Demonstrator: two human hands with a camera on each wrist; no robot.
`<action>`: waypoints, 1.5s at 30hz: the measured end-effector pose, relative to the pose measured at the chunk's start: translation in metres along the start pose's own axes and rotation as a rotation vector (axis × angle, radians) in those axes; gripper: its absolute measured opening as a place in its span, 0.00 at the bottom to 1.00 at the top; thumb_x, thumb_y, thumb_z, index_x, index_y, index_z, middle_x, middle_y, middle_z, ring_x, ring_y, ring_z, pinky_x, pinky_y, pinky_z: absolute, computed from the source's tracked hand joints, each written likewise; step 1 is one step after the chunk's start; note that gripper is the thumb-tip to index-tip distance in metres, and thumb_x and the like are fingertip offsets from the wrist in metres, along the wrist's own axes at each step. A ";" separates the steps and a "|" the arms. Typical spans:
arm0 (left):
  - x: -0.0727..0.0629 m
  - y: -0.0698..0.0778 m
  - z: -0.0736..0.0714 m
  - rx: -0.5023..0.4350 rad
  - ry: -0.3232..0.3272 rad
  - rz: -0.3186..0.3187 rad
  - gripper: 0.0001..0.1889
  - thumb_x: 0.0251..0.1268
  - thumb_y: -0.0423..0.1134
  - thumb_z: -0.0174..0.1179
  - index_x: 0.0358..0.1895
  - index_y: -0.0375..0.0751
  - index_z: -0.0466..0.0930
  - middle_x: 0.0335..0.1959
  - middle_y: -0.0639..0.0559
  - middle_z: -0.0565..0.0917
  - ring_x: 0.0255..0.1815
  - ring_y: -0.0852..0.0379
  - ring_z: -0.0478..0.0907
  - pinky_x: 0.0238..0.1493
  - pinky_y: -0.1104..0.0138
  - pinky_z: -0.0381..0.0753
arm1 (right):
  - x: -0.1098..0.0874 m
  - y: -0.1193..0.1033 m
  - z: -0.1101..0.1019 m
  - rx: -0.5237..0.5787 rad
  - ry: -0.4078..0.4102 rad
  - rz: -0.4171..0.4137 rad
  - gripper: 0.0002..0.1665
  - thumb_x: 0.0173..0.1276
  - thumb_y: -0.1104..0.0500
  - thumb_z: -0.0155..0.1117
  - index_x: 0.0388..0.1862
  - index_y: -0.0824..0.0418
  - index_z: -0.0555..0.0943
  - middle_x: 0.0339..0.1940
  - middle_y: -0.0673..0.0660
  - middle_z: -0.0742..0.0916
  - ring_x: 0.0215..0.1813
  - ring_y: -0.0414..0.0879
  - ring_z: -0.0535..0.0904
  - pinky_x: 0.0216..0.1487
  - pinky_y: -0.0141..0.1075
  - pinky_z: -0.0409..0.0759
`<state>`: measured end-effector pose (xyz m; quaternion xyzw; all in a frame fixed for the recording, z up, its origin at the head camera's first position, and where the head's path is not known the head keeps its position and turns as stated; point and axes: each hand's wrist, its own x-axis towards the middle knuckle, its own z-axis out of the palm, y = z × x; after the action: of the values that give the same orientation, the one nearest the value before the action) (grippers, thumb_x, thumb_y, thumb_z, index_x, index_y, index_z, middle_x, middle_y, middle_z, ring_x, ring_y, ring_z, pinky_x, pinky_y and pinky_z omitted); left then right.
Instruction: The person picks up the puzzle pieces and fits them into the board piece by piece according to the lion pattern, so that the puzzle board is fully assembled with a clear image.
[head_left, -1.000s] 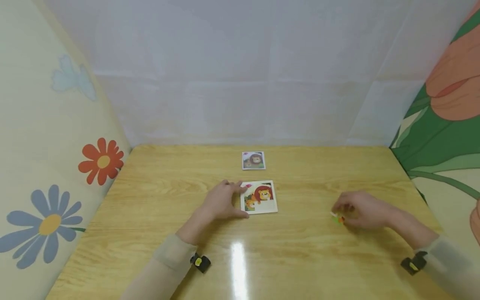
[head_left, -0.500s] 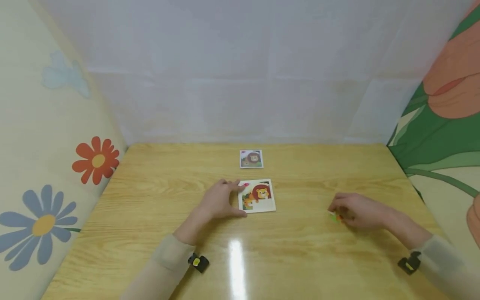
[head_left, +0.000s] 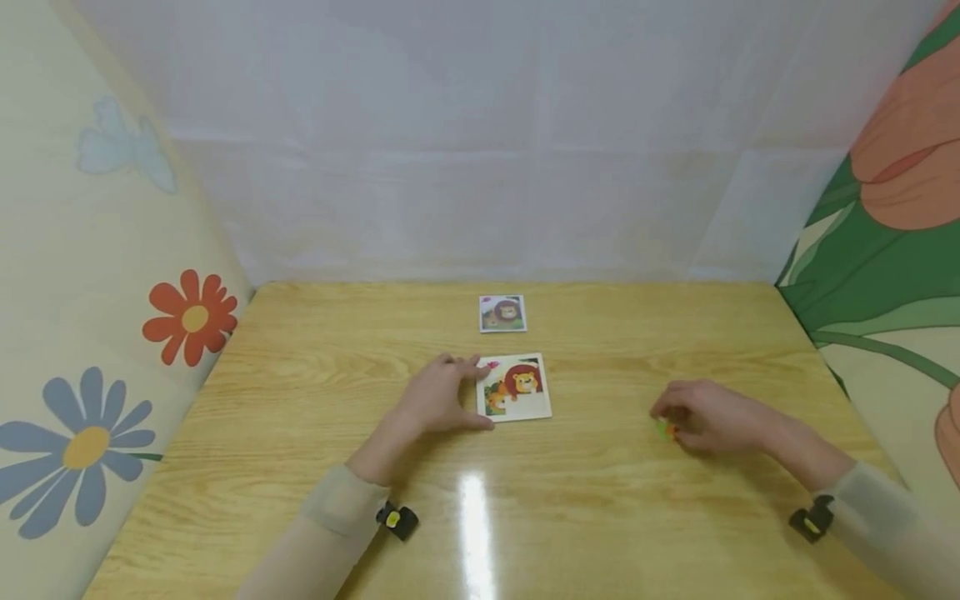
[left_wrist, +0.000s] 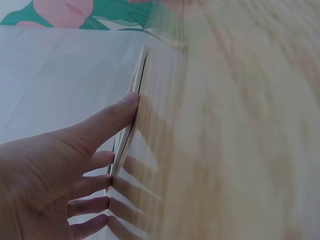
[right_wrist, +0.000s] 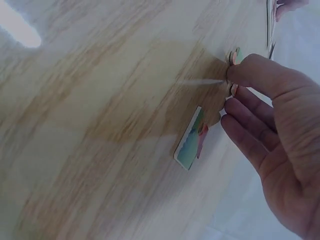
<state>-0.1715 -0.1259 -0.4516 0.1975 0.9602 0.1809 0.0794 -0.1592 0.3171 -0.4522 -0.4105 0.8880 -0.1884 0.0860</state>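
Note:
My left hand (head_left: 438, 396) spans the left side of a square puzzle board (head_left: 534, 408) with a lion picture. Its thumb touches the near edge and its index finger the far left corner; in the left wrist view the thumb (left_wrist: 115, 112) lies fairly straight against the board's edge (left_wrist: 125, 135). At the right my right hand (head_left: 712, 417) pinches a small green and orange puzzle piece (head_left: 663, 430) just at the table. Another flat puzzle piece (right_wrist: 190, 142) lies beside its fingers in the right wrist view; the hand hides it from the head view.
A smaller lion picture card (head_left: 502, 314) lies behind the board on the wooden table (head_left: 337, 333). A white cloth (head_left: 480, 150) closes off the back. Flower-printed panels (head_left: 90, 250) stand at both sides. Light glares on the table's near middle.
My right hand has moved slightly left with the green and orange puzzle piece, which has turned a little. My left hand stays on the board. The head view has shifted slightly.

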 end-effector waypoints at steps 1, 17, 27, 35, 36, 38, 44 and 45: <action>0.000 0.000 0.000 0.004 0.000 0.001 0.46 0.47 0.63 0.83 0.71 0.47 0.81 0.79 0.45 0.74 0.73 0.38 0.74 0.76 0.44 0.76 | 0.001 0.000 0.000 -0.006 0.009 -0.003 0.18 0.60 0.67 0.77 0.51 0.59 0.88 0.41 0.47 0.87 0.40 0.34 0.81 0.40 0.30 0.85; 0.002 -0.003 0.002 0.017 0.006 0.008 0.46 0.47 0.64 0.82 0.71 0.48 0.81 0.79 0.46 0.74 0.74 0.36 0.74 0.75 0.44 0.76 | 0.017 -0.003 -0.005 0.032 -0.028 -0.056 0.19 0.60 0.72 0.75 0.49 0.61 0.88 0.42 0.51 0.85 0.40 0.37 0.83 0.39 0.29 0.86; 0.001 -0.005 0.005 0.007 0.003 -0.001 0.47 0.47 0.64 0.82 0.71 0.48 0.81 0.79 0.47 0.74 0.75 0.37 0.73 0.77 0.44 0.75 | 0.012 -0.009 0.006 -0.028 0.039 0.027 0.10 0.67 0.62 0.75 0.46 0.57 0.87 0.40 0.47 0.83 0.38 0.33 0.77 0.37 0.28 0.81; 0.002 -0.007 0.006 0.006 0.001 -0.003 0.47 0.46 0.65 0.82 0.72 0.49 0.81 0.79 0.47 0.74 0.75 0.38 0.73 0.77 0.45 0.75 | 0.012 -0.016 0.007 -0.013 0.100 0.211 0.16 0.59 0.55 0.84 0.40 0.61 0.88 0.31 0.45 0.87 0.34 0.32 0.80 0.35 0.29 0.83; 0.002 -0.007 0.006 0.005 0.000 -0.004 0.47 0.46 0.65 0.82 0.72 0.49 0.81 0.79 0.48 0.74 0.75 0.38 0.73 0.77 0.45 0.75 | 0.012 -0.016 0.007 0.000 0.104 0.214 0.15 0.59 0.57 0.84 0.40 0.62 0.88 0.30 0.46 0.88 0.33 0.32 0.81 0.35 0.29 0.83; 0.002 -0.007 0.006 0.007 0.001 -0.003 0.47 0.46 0.65 0.82 0.72 0.49 0.81 0.79 0.48 0.74 0.75 0.38 0.73 0.76 0.45 0.76 | 0.012 -0.016 0.007 0.021 0.107 0.218 0.14 0.58 0.58 0.84 0.40 0.62 0.89 0.31 0.46 0.89 0.33 0.32 0.81 0.35 0.28 0.84; 0.001 -0.005 0.005 0.007 0.001 0.001 0.47 0.46 0.65 0.82 0.71 0.49 0.81 0.79 0.48 0.74 0.75 0.38 0.73 0.77 0.44 0.75 | 0.012 -0.015 0.007 0.037 0.127 0.227 0.13 0.56 0.60 0.83 0.39 0.58 0.89 0.31 0.43 0.89 0.35 0.32 0.82 0.37 0.29 0.85; 0.002 -0.005 0.004 0.006 0.000 0.000 0.47 0.46 0.65 0.82 0.72 0.49 0.81 0.79 0.48 0.74 0.75 0.38 0.73 0.77 0.44 0.75 | 0.012 -0.014 0.007 0.033 0.134 0.224 0.13 0.55 0.60 0.83 0.38 0.57 0.89 0.31 0.43 0.89 0.35 0.32 0.82 0.37 0.29 0.85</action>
<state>-0.1737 -0.1282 -0.4577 0.1978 0.9608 0.1777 0.0790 -0.1550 0.2977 -0.4526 -0.2939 0.9288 -0.2192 0.0539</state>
